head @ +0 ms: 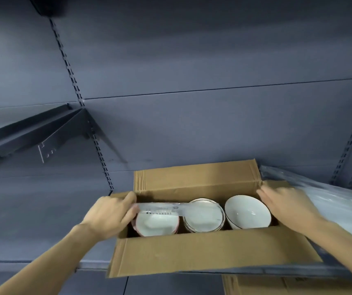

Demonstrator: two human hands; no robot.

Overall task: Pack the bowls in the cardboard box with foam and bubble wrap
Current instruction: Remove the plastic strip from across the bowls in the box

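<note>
Head view: both hands at cardboard box ends.

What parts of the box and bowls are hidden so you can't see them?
Head view only:
- Bottom of the brown cardboard box: hidden by its near wall and the bowls.
- Lower bowls in the white stacks: covered by the top ones.
- Pink-rimmed white bowl: partly behind a clear plastic strip.
- Left hand fingers: tips hidden behind the strip.
- Right hand palm: faces away.
</note>
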